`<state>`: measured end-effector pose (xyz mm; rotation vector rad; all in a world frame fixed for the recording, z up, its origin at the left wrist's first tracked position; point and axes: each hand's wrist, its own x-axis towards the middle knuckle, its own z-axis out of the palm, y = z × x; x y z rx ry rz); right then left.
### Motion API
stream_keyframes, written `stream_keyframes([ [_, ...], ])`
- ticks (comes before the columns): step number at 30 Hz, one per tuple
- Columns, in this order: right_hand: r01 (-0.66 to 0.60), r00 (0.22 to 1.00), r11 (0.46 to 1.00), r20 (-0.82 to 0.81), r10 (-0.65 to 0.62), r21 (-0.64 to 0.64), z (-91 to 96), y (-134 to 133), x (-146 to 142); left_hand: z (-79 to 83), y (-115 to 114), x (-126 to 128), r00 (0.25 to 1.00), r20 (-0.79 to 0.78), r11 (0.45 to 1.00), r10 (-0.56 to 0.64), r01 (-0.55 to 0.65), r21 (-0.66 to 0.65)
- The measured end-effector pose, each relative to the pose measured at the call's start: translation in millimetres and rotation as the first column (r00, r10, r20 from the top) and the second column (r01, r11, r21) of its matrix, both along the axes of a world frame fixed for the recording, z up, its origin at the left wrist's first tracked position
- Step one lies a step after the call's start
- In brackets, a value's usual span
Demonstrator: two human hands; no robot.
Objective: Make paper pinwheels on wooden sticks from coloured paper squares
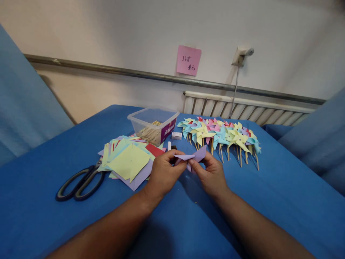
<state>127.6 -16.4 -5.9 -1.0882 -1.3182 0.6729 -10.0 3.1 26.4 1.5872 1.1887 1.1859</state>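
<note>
Between my two hands is a purple paper pinwheel (199,154), its points partly folded in toward the middle. My left hand (165,169) pinches it from the left, thumb and fingers closed on the paper. On the other side my right hand (210,172) grips it, with the thumb near the folded centre. Part of the paper is hidden behind my fingers. A pile of coloured paper squares (129,162) lies left of my left hand. Black-handled scissors (81,183) rest with their blades under that pile.
A clear plastic tub (140,126) of wooden sticks stands behind the pile, beside a small white box (176,135). Several finished pinwheels (221,135) on sticks lie at the back right of the blue-covered table (199,230). A radiator (248,108) lines the wall.
</note>
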Motion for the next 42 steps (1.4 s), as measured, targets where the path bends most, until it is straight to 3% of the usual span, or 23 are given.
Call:
stream_keyframes([
  [10,0.011,0.998,1.000,0.058,-0.012,0.017,-2.6,0,2,-6.8,1,0,0.998,0.045,0.999,-0.033,0.031,0.032],
  [22,-0.056,0.998,0.998,-0.030,0.055,-0.026,-3.3,0,2,0.9,-4,1,1.000,-0.005,1.000,0.001,-0.001,0.029],
  [37,-0.019,0.998,0.999,-0.066,0.017,-0.026,-2.2,-1,1,-1.0,-6,0,0.997,-0.078,0.997,0.001,0.005,0.082],
  [42,-0.006,0.996,0.999,-0.090,0.003,-0.037,-2.5,-2,0,-5.6,-4,1,0.999,0.006,0.998,-0.036,0.035,0.048],
])
